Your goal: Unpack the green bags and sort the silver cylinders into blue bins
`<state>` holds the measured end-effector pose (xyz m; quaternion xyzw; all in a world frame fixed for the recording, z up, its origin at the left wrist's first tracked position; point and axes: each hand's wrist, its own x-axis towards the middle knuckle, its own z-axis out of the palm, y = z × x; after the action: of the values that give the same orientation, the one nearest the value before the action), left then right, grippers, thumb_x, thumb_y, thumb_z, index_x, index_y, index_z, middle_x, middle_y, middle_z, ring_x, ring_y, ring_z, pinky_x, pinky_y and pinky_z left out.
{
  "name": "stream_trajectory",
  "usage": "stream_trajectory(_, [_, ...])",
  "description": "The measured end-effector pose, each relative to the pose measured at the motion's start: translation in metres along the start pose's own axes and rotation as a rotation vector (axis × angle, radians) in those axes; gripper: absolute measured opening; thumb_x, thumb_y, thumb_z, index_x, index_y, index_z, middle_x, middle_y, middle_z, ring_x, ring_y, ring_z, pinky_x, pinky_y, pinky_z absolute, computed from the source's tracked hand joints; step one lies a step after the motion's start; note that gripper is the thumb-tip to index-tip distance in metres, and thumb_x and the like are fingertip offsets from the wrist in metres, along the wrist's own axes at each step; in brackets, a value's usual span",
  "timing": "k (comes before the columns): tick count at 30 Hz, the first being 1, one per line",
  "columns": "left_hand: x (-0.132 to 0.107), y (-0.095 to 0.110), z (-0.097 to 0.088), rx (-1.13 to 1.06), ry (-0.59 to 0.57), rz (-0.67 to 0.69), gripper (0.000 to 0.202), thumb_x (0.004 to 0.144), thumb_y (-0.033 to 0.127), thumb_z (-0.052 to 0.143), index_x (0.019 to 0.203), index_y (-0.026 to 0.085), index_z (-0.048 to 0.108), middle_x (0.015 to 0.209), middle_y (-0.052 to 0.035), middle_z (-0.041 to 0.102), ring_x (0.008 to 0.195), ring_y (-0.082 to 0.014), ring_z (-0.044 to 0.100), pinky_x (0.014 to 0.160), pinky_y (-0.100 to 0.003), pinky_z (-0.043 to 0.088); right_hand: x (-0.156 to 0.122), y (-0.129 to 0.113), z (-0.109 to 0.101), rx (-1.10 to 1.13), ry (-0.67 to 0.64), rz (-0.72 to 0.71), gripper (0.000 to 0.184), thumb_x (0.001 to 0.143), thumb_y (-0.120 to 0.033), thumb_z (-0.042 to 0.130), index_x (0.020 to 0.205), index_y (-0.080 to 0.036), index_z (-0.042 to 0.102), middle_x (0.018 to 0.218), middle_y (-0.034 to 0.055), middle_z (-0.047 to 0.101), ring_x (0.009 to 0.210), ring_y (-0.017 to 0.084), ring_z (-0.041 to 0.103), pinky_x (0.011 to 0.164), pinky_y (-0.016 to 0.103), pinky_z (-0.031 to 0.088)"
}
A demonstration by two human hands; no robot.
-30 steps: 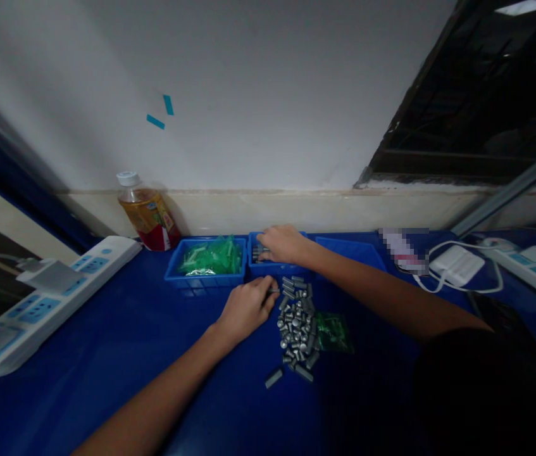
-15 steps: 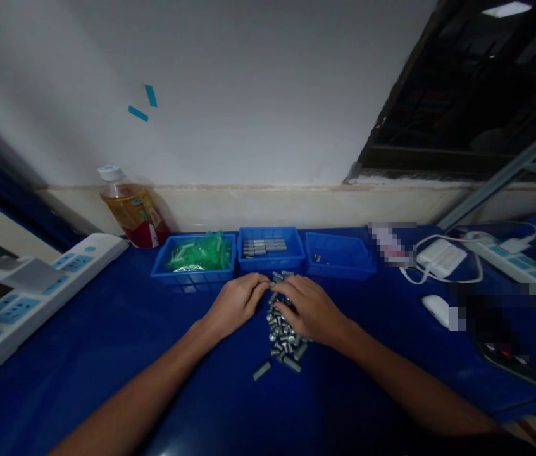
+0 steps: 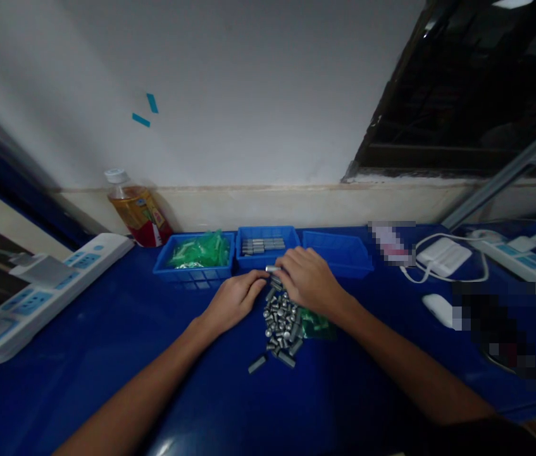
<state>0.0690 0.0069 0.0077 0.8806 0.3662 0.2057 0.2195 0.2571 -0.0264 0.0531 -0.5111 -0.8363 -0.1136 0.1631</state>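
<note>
Note silver-grey on the metal pieces, blue on trays and tabletop, green on plastic, amber and red on the bottle, white on its cap

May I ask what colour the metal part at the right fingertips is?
Silver; the metal part shows best in the head view.

Metal piece apparently in right grip

The right hand partly hides a metal cylinder.
</note>
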Motion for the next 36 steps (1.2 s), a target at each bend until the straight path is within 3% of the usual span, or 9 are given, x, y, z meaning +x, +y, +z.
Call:
stream_trajectory(3, [0.007, 0.002, 0.006, 0.245, -0.053, -0.072, 0.038, 0.095, 0.029, 0.036, 0.133, 0.025, 0.040, 0.100, -0.0057, 0.069, 0.083, -0.0216, 0.067, 0.068, -0.029, 0.048, 0.034, 0.027, -0.002, -0.073, -0.137, 0.137, 0.020, 0.091, -0.028, 0.046, 0.093, -0.015, 0.061, 0.097, 0.0094, 0.064, 0.094, 0.022, 0.055, 0.079, 0.031, 0.037])
stream_trajectory(6, [0.011, 0.006, 0.009, 0.402, -0.119, -0.089, 0.037, 0.094, 0.030, 0.037, 0.130, 0.031, 0.040, 0.102, -0.0045, 0.069, 0.085, -0.0235, 0.067, 0.065, -0.029, 0.048, 0.065, 0.045, 0.005, -0.107, -0.382, 0.184, 0.021, 0.087, -0.031, 0.052, 0.094, -0.017, 0.066, 0.099, 0.0106, 0.068, 0.095, 0.023, 0.060, 0.077, 0.029, 0.041])
stream_trajectory(8, [0.011, 0.007, 0.009, 0.414, -0.125, -0.117, 0.030, 0.093, 0.031, 0.037, 0.123, 0.028, 0.044, 0.099, -0.0044, 0.069, 0.084, -0.0234, 0.068, 0.065, -0.029, 0.048, 0.078, 0.049, 0.011, -0.105, -0.453, 0.174, 0.021, 0.083, -0.033, 0.056, 0.092, -0.019, 0.069, 0.095, 0.0106, 0.070, 0.091, 0.024, 0.063, 0.074, 0.029, 0.043])
stream_trajectory(14, [0.007, 0.005, 0.010, 0.344, -0.076, -0.153, 0.021, 0.093, 0.036, 0.039, 0.105, 0.022, 0.047, 0.093, -0.0039, 0.070, 0.082, -0.0242, 0.068, 0.065, -0.030, 0.048, 0.091, 0.042, 0.018, -0.135, -0.485, 0.133, 0.021, 0.081, -0.027, 0.056, 0.093, -0.016, 0.070, 0.098, 0.0146, 0.069, 0.092, 0.026, 0.064, 0.073, 0.030, 0.046])
stream_trajectory(20, [0.007, 0.004, 0.012, 0.326, -0.070, -0.172, 0.025, 0.094, 0.035, 0.037, 0.113, 0.021, 0.047, 0.104, -0.0065, 0.068, 0.090, -0.0233, 0.066, 0.071, -0.030, 0.048, 0.091, 0.043, 0.012, -0.151, -0.500, 0.084, 0.024, 0.082, -0.016, 0.048, 0.094, -0.013, 0.069, 0.100, 0.0171, 0.068, 0.095, 0.027, 0.063, 0.075, 0.031, 0.045])
stream_trajectory(25, [0.008, 0.007, 0.011, 0.318, -0.079, -0.171, 0.020, 0.094, 0.033, 0.037, 0.103, 0.021, 0.050, 0.096, -0.0051, 0.069, 0.083, -0.0231, 0.067, 0.067, -0.030, 0.048, 0.089, 0.044, 0.016, -0.101, -0.550, 0.043, 0.021, 0.080, -0.025, 0.053, 0.095, -0.021, 0.069, 0.098, 0.0098, 0.070, 0.092, 0.022, 0.064, 0.073, 0.026, 0.045])
stream_trajectory(31, [0.007, 0.007, 0.010, 0.302, -0.069, -0.156, 0.018, 0.094, 0.032, 0.037, 0.101, 0.021, 0.049, 0.093, -0.0043, 0.069, 0.081, -0.0221, 0.067, 0.065, -0.029, 0.047, 0.091, 0.046, 0.020, -0.108, -0.560, 0.060, 0.029, 0.082, -0.037, 0.056, 0.101, -0.018, 0.067, 0.104, 0.0126, 0.068, 0.096, 0.023, 0.063, 0.075, 0.027, 0.045])
stream_trajectory(36, [0.006, 0.007, 0.009, 0.300, -0.086, -0.149, 0.018, 0.094, 0.033, 0.036, 0.100, 0.021, 0.049, 0.095, -0.0047, 0.068, 0.081, -0.0217, 0.066, 0.066, -0.028, 0.047, 0.096, 0.046, 0.020, -0.098, -0.608, 0.014, 0.037, 0.076, -0.045, 0.063, 0.104, -0.021, 0.066, 0.101, 0.0096, 0.069, 0.093, 0.023, 0.064, 0.072, 0.025, 0.046])
